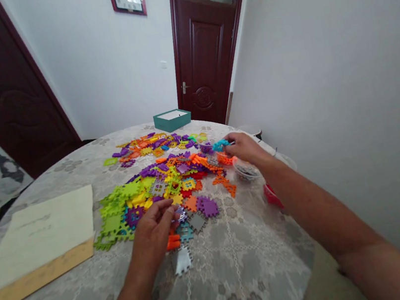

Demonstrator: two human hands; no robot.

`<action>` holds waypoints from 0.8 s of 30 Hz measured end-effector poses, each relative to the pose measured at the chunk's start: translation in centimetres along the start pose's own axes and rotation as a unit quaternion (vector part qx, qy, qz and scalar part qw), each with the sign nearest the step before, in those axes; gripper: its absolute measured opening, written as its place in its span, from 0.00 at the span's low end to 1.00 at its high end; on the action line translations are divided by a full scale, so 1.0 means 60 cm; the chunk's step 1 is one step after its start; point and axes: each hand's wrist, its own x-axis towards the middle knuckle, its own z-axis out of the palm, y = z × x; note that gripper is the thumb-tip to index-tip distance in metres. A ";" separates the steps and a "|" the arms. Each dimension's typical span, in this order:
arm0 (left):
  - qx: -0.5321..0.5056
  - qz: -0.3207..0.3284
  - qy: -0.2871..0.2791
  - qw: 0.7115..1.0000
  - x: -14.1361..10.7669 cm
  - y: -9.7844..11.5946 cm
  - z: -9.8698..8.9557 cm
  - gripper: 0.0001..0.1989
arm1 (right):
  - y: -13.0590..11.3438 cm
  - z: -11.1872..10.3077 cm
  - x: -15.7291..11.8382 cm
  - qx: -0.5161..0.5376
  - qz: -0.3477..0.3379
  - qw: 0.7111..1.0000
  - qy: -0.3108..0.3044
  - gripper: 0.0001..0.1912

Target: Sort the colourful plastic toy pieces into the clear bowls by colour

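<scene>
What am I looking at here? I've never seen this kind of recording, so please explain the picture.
There is no machine: these are a person's bare hands, seen by a camera worn on the head, looking forward and down. On the patterned tablecloth lie two heaps of colourful notched plastic pieces, near and far, with a pale sheet at left and a teal box behind. The right hand holds something bright blue. The left hand is at a pale purple piece; its grip is unclear.

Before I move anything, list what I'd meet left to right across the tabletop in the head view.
Cream rectangular paper sheet, left hand, dark-grey square toothed plastic piece, held bright-blue toothed plastic piece, right hand.
</scene>
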 end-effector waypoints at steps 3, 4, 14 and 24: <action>0.030 0.004 0.006 1.000 0.000 0.003 -0.003 0.24 | 0.060 -0.033 0.091 -0.176 0.065 0.980 0.062 0.15; 0.039 0.004 0.012 0.999 0.000 0.004 -0.005 0.24 | 0.078 -0.039 0.115 -0.226 0.078 0.968 0.071 0.16; 0.139 0.011 0.081 0.987 0.003 -0.002 -0.022 0.23 | 0.188 -0.026 0.218 -0.354 0.089 0.930 0.055 0.19; 0.151 0.013 0.091 0.984 0.001 0.005 -0.019 0.21 | 0.189 -0.020 0.213 -0.383 0.085 0.918 0.052 0.21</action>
